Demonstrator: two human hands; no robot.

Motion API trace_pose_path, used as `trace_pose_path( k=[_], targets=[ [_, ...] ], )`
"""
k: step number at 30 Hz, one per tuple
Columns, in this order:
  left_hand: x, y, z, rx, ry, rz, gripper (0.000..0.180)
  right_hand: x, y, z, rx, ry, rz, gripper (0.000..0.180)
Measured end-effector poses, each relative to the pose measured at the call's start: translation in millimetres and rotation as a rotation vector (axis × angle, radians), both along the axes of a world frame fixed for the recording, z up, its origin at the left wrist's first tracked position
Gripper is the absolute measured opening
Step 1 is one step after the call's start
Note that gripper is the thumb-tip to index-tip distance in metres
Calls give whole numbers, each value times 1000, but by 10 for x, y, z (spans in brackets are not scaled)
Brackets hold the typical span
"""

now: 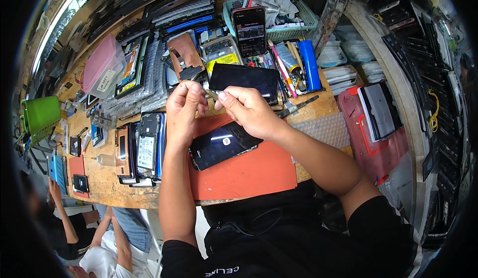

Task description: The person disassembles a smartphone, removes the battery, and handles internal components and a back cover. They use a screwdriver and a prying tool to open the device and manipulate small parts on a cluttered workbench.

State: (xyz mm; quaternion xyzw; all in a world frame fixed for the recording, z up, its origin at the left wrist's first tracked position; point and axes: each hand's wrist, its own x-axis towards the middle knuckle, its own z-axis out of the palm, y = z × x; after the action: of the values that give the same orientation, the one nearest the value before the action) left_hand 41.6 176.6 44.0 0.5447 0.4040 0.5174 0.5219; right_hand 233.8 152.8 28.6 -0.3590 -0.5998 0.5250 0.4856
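Both my hands meet above an orange mat (244, 183) with their fingers curled. My left hand (186, 106) is closed, fingertips pinched together. My right hand (249, 111) pinches with thumb and forefinger at a small thin brownish piece (212, 95) between the hands, too small to name. Below them a smartphone (224, 146) lies tilted on the mat, its dark screen showing a small lit white logo. Just beyond my fingers rests a dark glossy screen panel (244, 80), partly covered by my right hand.
A lit phone (250, 31) stands upright before a green basket (298, 21). Opened phones (149, 143) are stacked at left, near a pink-lidded box (103, 66). Tools and a blue cylinder (310, 65) lie right, above bubble wrap (321, 128) and a red case (356, 123). Other people sit lower left.
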Motion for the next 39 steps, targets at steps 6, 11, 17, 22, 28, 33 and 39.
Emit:
trace_pose_path(
  k=[6, 11, 17, 22, 28, 33, 39],
  targets=[
    [10, 1, -19, -7, -2, -37, 20, -1, 14, -16, -8, 5, 0, 40],
    [-22, 7, 0, -10, 22, -32, 15, -12, 12, -21, 19, 2, -20, 35],
    [-46, 19, 4, 5, -89, -3, 15, -21, 22, -52, 26, -3, 5, 25],
    [-102, 65, -6, 31, -259, 91, 15, -3, 17, -1, 1, 25, 20, 22],
    [-129, 88, -49, 42, -288, 62, 18, -2, 27, -27, 13, 18, 22, 26],
    [-151, 98, -80, 25, -239, 28, 16, 19, -2, 82, -16, -1, -13, 34],
    [-114, 69, -44, 8, -238, 3, 17, 35, -6, 88, -25, 20, -11, 39]
  ],
)
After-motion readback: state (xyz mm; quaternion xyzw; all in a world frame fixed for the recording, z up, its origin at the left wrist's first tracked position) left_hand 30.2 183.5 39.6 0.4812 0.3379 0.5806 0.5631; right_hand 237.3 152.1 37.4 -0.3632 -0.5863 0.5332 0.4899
